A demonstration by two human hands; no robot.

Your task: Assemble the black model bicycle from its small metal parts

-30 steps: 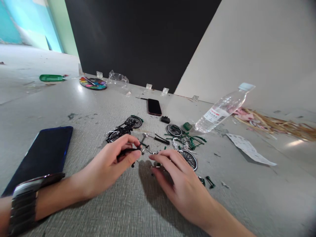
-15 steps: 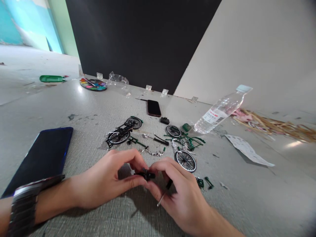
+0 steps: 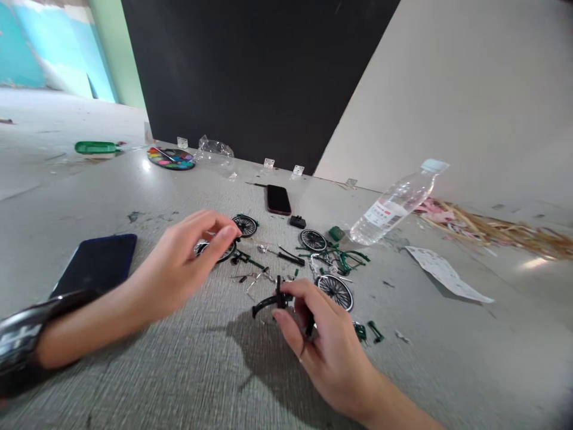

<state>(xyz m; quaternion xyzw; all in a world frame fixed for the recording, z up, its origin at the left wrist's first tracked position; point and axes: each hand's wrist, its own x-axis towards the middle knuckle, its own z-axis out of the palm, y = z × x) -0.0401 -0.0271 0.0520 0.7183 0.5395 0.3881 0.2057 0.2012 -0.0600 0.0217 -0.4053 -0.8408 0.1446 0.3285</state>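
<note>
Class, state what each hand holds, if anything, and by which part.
The right hand pinches a black part near its upright piece, leaving its curved arm free; whether the left hand holds anything cannot be told.

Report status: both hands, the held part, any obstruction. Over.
Right hand pinching black curved part. Left hand at black model bicycle, grip unclear. Bicycle partly hidden behind that hand.

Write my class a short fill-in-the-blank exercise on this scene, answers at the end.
The curved part in the right hand is coloured ____.
The watch is on the ____ wrist.
In the picture, the paper sheet lies to the ____ of the green block.
Missing words: black; left; right.
</note>
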